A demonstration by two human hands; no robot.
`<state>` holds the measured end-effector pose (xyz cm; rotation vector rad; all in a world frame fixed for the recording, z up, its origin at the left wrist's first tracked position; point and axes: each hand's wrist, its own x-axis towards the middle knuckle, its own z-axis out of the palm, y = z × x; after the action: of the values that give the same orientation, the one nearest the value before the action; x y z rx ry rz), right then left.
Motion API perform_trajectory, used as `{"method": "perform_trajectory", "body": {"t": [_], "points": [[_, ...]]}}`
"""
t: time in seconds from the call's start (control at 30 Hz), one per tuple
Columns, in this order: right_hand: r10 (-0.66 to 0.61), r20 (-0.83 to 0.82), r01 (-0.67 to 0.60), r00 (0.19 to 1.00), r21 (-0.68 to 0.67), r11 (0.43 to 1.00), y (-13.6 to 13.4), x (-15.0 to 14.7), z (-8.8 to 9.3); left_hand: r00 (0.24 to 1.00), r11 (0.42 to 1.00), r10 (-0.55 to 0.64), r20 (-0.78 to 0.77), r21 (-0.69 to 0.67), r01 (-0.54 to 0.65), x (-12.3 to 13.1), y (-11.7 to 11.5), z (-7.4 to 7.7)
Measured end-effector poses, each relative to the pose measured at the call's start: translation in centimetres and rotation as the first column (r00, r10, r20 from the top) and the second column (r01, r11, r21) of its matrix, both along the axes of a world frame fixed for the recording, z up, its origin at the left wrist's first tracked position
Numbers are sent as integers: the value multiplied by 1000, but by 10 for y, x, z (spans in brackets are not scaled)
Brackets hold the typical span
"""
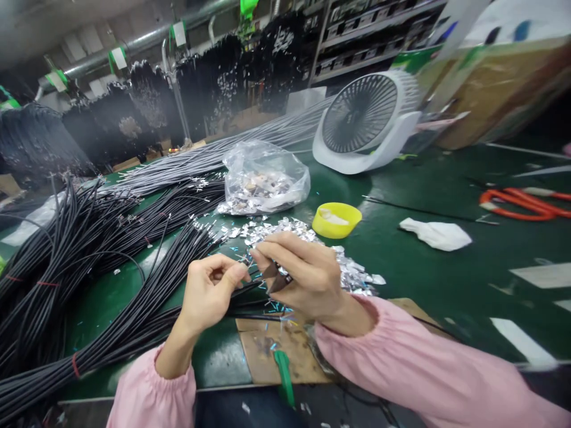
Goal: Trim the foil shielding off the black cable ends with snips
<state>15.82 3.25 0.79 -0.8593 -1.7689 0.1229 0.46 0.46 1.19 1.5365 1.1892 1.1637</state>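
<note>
My left hand (209, 291) is closed in a pinch on the end of a thin black cable (250, 316) that runs off to the left over the green table (423, 273). My right hand (300, 274) is closed too, fingertips meeting the left ones, and grips a small dark pointed tool (275, 279). Just behind my hands lies a loose heap of small silver metal terminals (285, 232). Both arms wear pink sleeves.
Bundles of black cables (89, 261) cover the left side, grey cables (200, 157) behind. A clear bag of terminals (265, 181), a yellow dish (336, 219), a white fan (366, 122), a white rag (435, 233), orange-handled pliers (521, 202) and a cardboard patch (276, 351) lie around.
</note>
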Motion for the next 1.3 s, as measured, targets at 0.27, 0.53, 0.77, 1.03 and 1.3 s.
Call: {"method": "perform_trajectory", "body": {"t": [0.27,0.53,0.77,1.03,1.3], "points": [[304,-18,-301,952,-218,929,8,-1,8,998,999,8,-64,54,-5,-2,1,2],[63,-711,-525,700,-453,720,14,-2,3,999,994,31,20,104,-33,-3,3,-4],[53,-247,-107,968,-215,971,6,2,9,977,980,193,87,29,-196,0,2,-4],[184,-1,-184,983,69,981,3,-5,-3,966,960,257,-33,129,-250,2,1,-7],[184,18,-185,983,67,980,2,-4,-4,958,952,268,-103,177,-248,2,1,-9]]}}
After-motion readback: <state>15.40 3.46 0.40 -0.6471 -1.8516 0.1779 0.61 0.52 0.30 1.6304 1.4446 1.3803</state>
